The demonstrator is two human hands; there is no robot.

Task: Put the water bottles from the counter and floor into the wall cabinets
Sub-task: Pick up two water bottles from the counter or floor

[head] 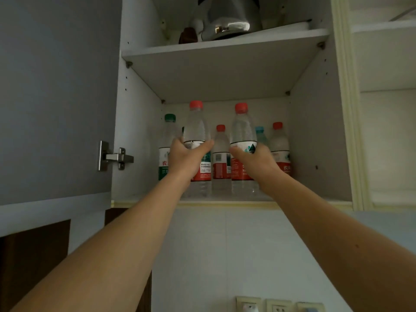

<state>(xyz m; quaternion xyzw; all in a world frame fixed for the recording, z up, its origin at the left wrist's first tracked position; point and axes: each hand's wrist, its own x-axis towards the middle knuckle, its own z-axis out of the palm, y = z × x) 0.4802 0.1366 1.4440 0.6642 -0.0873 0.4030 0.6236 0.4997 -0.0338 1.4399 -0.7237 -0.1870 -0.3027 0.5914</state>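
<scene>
Both my arms reach up into the open wall cabinet. My left hand grips a red-capped water bottle around its label, and it stands at the front left of the bottom shelf. My right hand grips a second red-capped bottle at the front right. Behind them stand a green-capped bottle, a smaller red-capped bottle, a blue-capped bottle and another red-capped bottle. The lower parts of both held bottles are partly hidden by my hands.
The cabinet door hangs open to the left on a metal hinge. A steel kettle sits on the upper shelf. White wall tiles and power sockets lie below. Another open cabinet is at right.
</scene>
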